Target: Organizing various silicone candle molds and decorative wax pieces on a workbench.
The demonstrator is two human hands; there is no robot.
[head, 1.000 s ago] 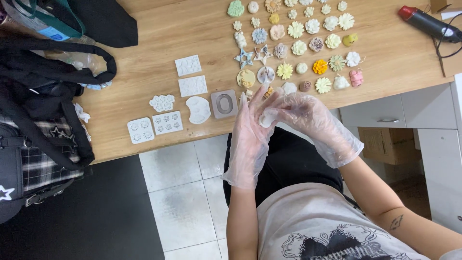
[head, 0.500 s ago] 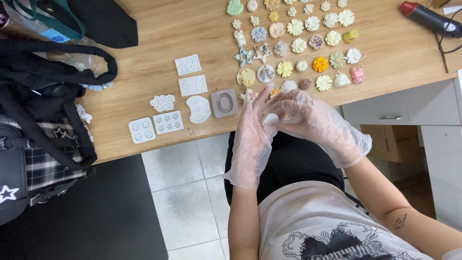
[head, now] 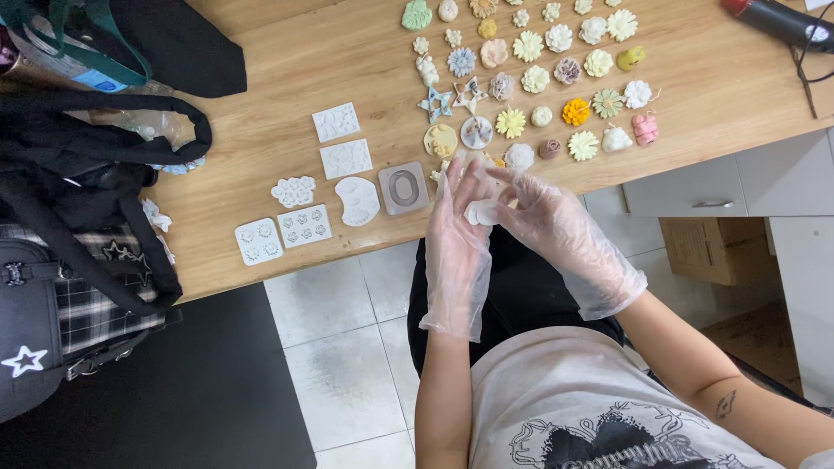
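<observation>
Gloved left hand (head: 458,239) and right hand (head: 556,227) meeting just below the wooden surface (head: 261,61) edge, fingers (head: 512,193) pinched around a small white clay lump (head: 480,211), near the grey oval mould (head: 403,188).

1. 2 gloved hands in view: left hand (head: 459,239) and right hand (head: 556,227), with 1 small white lump (head: 480,211) between them.
2. 6 white moulds on the wooden desk (head: 261,130): 2 rectangular flat moulds (head: 336,122), 1 cloud-shaped mould (head: 294,191), 1 curved mould (head: 357,201), 2 square multi-cavity moulds (head: 303,226).
3. 1 grey square mould with oval hollow (head: 403,188).
4. Roughly 30 small cast flowers and figures (head: 528,45); exact count unclear.
5. 1 blue star piece (head: 435,104).
6. 1 black bag (head: 78,208).
7. 1 drawer handle (head: 712,205).
8. 1 cardboard box (head: 717,247).
</observation>
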